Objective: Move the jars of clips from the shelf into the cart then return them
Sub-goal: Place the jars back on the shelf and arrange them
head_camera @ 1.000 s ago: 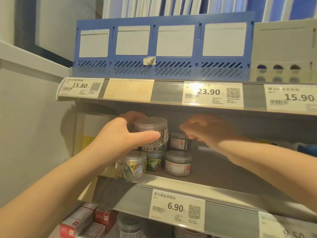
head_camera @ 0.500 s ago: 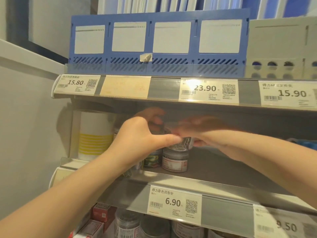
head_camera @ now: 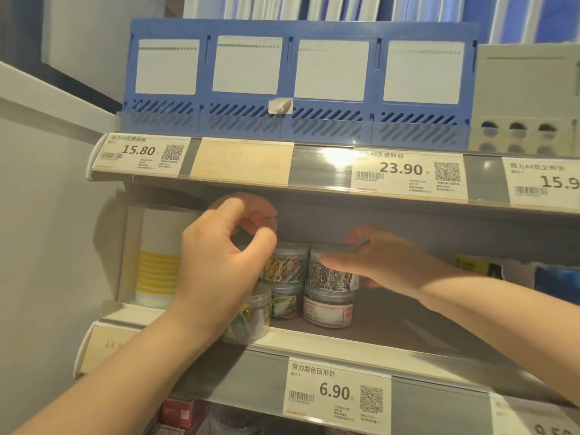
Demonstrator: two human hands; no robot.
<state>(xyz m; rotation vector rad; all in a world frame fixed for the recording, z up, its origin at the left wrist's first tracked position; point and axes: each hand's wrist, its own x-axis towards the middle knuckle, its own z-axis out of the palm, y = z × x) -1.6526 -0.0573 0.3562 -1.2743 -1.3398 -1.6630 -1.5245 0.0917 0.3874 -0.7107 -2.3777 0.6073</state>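
Fingers [head_camera: 248, 211] of left hand [head_camera: 219, 265] loosely curved in a C, thumb apart from them, nothing gripped in the gap; top coloured-clip jar [head_camera: 284, 266] sits just right of and below the thumb tip, thumb maybe brushing its lid, hard to tell in the shadow. Right hand [head_camera: 386, 262] reaches in from the right, thumb across the front of the silver-clip jar [head_camera: 329, 276], other fingers over its lid and far side, so it grips that jar. Silver-clip jar is upright, stacked on a labelled jar [head_camera: 328, 310], touching the top coloured-clip jar on its left. Top coloured-clip jar stacked on a lower coloured-clip jar [head_camera: 284, 304]. One more front jar [head_camera: 251, 315] with coloured clips stands nearer the shelf edge, partly hidden behind the left wrist. All five jars on the grey shelf [head_camera: 392, 328], left part of it, under the upper shelf board. White box with yellow stripes [head_camera: 157, 255] stands at the far left of the shelf, beside the left hand. Price tag 6.90 [head_camera: 337, 392] on the shelf's front rail below the jars. Blue file organiser [head_camera: 298, 80] on the shelf above, tags 15.80 [head_camera: 141, 152] and 23.90 [head_camera: 405, 174] on its rail
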